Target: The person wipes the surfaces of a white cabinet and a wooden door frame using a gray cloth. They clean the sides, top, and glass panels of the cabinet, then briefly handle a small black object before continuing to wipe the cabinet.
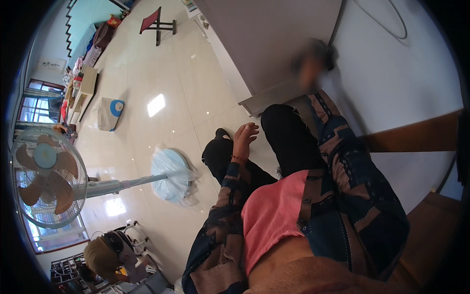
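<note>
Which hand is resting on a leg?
The left hand, fingers open, red band at the wrist, on the left leg. The right hand is up by the grey cabinet, blurred.

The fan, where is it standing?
In the head view the fan stands on the shiny floor at the far left, its pole running to a round blue base left of the person's left hand.

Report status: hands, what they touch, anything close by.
Left hand open, resting on dark-trousered knee. Right hand blurred, raised by the wall. Standing fan on the floor to the left.
</note>
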`<action>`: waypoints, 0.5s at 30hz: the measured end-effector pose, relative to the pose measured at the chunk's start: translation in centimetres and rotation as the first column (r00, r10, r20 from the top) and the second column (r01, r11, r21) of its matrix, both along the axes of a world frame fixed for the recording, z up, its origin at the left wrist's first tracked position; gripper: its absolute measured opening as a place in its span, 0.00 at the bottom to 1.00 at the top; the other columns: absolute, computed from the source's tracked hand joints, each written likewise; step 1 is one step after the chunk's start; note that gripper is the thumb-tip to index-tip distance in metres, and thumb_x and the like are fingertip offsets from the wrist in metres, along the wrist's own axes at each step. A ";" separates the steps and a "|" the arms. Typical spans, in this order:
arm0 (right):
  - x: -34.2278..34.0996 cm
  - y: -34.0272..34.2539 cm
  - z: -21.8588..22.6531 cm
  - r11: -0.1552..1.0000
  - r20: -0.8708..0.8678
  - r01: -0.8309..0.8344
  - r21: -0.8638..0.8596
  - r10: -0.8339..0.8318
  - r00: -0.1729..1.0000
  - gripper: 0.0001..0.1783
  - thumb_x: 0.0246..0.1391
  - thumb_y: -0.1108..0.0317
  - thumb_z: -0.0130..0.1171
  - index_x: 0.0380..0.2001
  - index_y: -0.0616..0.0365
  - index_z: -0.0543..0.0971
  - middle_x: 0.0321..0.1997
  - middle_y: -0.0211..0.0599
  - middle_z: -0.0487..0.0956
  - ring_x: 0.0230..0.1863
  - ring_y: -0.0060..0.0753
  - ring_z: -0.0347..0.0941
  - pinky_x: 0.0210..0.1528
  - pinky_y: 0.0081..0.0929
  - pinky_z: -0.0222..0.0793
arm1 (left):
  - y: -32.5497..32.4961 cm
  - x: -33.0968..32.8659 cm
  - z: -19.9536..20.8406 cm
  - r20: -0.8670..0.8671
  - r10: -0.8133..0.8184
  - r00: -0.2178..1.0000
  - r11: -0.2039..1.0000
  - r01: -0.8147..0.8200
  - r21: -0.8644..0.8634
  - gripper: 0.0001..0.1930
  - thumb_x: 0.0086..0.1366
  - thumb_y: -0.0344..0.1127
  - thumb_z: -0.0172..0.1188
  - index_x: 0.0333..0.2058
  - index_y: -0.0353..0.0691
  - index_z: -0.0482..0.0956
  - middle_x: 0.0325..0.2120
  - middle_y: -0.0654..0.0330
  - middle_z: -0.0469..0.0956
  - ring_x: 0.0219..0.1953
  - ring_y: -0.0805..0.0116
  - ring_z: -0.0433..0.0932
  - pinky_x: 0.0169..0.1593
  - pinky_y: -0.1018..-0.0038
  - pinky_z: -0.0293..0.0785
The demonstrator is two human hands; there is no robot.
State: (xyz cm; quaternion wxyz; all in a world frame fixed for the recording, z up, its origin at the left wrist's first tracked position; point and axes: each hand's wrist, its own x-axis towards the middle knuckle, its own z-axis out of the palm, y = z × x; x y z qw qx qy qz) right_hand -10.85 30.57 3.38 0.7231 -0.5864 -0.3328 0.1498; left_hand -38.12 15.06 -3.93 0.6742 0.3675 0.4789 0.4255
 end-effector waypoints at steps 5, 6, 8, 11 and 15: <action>-3.6 1.1 11.8 0.814 0.612 -0.189 0.549 -0.238 0.754 0.26 0.49 0.65 0.56 0.53 0.52 0.68 0.54 0.43 0.68 0.55 0.52 0.61 0.56 0.47 0.55 | -0.2 0.0 -1.1 0.018 -0.001 1.000 1.000 0.000 0.004 0.20 0.64 0.48 0.50 0.45 0.37 0.72 0.40 0.58 0.76 0.40 0.70 0.74 0.43 0.75 0.68; -4.2 1.4 13.2 0.773 0.698 -0.235 0.589 -0.341 0.629 0.25 0.51 0.63 0.56 0.54 0.50 0.68 0.55 0.44 0.67 0.51 0.53 0.66 0.53 0.44 0.62 | -0.1 0.1 -0.8 0.018 -0.009 1.000 1.000 0.009 -0.002 0.20 0.64 0.48 0.50 0.45 0.37 0.72 0.39 0.59 0.76 0.40 0.70 0.74 0.43 0.75 0.68; -7.6 0.2 17.1 0.844 0.817 -0.305 0.441 -0.237 0.525 0.25 0.51 0.65 0.50 0.53 0.65 0.67 0.61 0.57 0.60 0.62 0.68 0.51 0.62 0.52 0.46 | -0.4 -0.4 -1.2 0.048 -0.002 0.999 1.000 0.001 0.023 0.19 0.64 0.47 0.51 0.45 0.38 0.73 0.39 0.59 0.77 0.40 0.71 0.74 0.43 0.76 0.68; -9.9 0.1 14.2 0.919 0.935 -0.249 0.306 -0.240 0.262 0.28 0.48 0.63 0.56 0.53 0.60 0.68 0.55 0.53 0.67 0.55 0.59 0.63 0.57 0.46 0.58 | -0.4 -0.3 -1.1 0.070 0.019 0.997 0.999 -0.022 0.042 0.18 0.63 0.46 0.51 0.44 0.39 0.73 0.39 0.60 0.77 0.39 0.72 0.74 0.42 0.76 0.68; -10.1 0.1 3.8 0.930 0.977 -0.349 0.119 -0.048 0.208 0.31 0.42 0.63 0.61 0.54 0.42 0.70 0.42 0.37 0.74 0.41 0.46 0.72 0.41 0.41 0.69 | -1.2 -0.9 -0.5 0.049 0.044 0.998 0.998 -0.047 0.049 0.18 0.65 0.46 0.49 0.44 0.38 0.73 0.39 0.59 0.77 0.39 0.72 0.74 0.42 0.77 0.69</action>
